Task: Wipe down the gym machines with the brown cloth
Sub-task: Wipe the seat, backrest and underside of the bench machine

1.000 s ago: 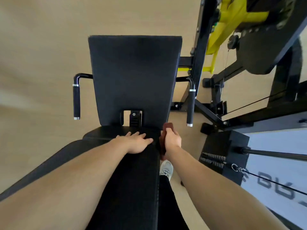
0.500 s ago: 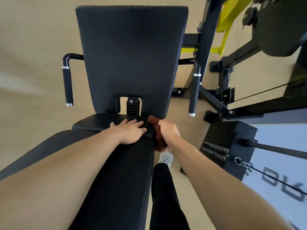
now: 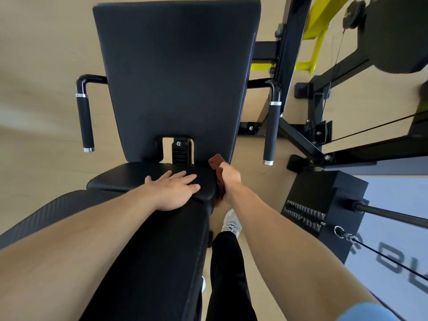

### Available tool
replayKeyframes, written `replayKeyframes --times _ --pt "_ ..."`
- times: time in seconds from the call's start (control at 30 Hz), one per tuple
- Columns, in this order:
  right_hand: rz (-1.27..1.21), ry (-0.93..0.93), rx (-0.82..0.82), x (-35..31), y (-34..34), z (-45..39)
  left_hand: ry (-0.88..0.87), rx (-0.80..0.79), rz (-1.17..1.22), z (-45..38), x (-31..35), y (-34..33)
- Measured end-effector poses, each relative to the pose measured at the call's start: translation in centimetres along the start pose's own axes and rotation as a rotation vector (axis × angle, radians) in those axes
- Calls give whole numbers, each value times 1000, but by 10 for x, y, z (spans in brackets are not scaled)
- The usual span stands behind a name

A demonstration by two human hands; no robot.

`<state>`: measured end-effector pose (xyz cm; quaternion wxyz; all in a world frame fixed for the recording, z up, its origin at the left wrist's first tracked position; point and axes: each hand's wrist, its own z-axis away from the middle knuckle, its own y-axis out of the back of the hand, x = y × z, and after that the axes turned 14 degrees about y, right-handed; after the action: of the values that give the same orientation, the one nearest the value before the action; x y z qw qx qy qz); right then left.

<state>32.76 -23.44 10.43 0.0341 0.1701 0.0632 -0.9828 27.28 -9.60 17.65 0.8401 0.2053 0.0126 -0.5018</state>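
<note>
A black padded gym machine fills the middle of the view, with a tall back pad (image 3: 176,75) and a small seat pad (image 3: 129,177) in front of it. My left hand (image 3: 173,188) lies flat on the seat pad, fingers straight. My right hand (image 3: 229,177) grips the brown cloth (image 3: 216,164) against the right side edge of the seat pad, near the foot of the back pad. Part of the cloth hangs below the hand and is hidden by it.
Two black handles stand beside the back pad, the left handle (image 3: 85,121) and the right handle (image 3: 272,130). A black weight stack (image 3: 324,205) with a cable sits on the right. A black and yellow frame (image 3: 312,31) rises behind. My leg and shoe (image 3: 231,225) stand beside the bench.
My right hand has carried the cloth along the seat pad's right edge toward the back pad. The left hand stays flat on the seat. The view has drawn closer to the machine.
</note>
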Motion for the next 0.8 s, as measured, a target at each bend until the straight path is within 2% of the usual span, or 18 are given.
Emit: replayKeyframes --times 0.1,0.23,0.33,0.47,0.63,0.7,0.77,0.8 --pt "1 38 -17 4 2 -1 -2 29 4 4 1 0" --pt "124 64 -81 10 12 30 -24 119 56 10 -4 0" --pt "200 179 -183 5 24 65 -72 117 67 29 1 4" --pt "344 216 -330 8 29 131 -167 87 72 60 -2 6" --pt "440 382 -353 15 17 219 -309 51 264 91 -24 18" --pt "580 419 -346 20 14 250 -388 74 322 111 -33 24" --pt "717 456 -317 26 17 261 -427 87 297 122 -33 30" --pt "709 479 -289 32 16 266 -442 103 254 128 -36 30"
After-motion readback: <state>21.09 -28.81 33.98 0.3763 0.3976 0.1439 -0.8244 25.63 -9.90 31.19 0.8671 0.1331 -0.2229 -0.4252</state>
